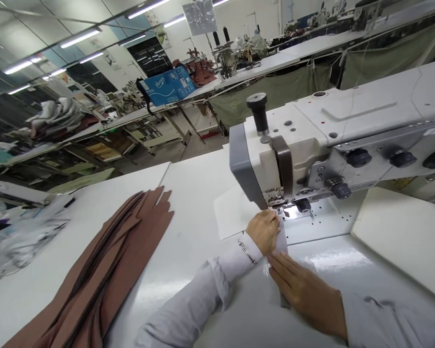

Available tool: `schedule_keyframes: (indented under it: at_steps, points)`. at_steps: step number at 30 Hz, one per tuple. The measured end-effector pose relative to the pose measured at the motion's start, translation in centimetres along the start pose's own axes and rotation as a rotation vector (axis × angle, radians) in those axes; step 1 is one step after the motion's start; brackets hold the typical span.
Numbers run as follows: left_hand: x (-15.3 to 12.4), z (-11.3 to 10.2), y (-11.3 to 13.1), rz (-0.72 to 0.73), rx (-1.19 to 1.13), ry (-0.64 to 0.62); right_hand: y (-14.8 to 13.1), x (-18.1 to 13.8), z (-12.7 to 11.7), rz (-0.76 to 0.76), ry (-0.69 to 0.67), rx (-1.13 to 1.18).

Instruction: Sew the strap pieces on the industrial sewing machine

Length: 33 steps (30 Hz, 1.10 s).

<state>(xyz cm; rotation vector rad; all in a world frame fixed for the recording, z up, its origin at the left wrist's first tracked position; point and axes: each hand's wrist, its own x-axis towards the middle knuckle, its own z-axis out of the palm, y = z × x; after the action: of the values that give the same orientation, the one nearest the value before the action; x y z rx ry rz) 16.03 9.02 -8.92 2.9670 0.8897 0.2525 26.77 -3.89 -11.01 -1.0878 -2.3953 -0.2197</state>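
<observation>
The narrow pale grey fabric strip point(283, 243) lies on the white bench point(188, 208) beneath the foot of the white sewing machine point(311, 140). The left hand point(264, 231) curls against it, and I cannot tell its grip. The right hand point(304, 290) presses it flat, fingers straight.

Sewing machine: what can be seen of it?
The sewing machine is an industrial type, off-white, seemingly painted metal, with a grey end cover, a black knob on top, a dark curved guard and dark dials along its front. It stands upright on the white table, its arm running out of view at right. A pale strip lies under its needle area; the left hand and right hand rest on that strip.
</observation>
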Motion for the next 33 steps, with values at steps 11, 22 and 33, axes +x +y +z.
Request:
schedule_keyframes:
  at_steps: [11, 22, 33]
  points:
    - [0.2, 0.0, 0.4, -0.123, -0.017, -0.058, 2.0, -0.1, -0.5, -0.044, 0.125, 0.183]
    - [-0.6, 0.1, 0.9, -0.154, -0.192, 0.002, 3.6, 1.1, -0.1, -0.048, 0.089, 0.195]
    - [0.9, 0.1, -0.6, -0.255, -0.137, -0.096, 5.1, 2.5, 0.9, 0.004, 0.085, 0.232]
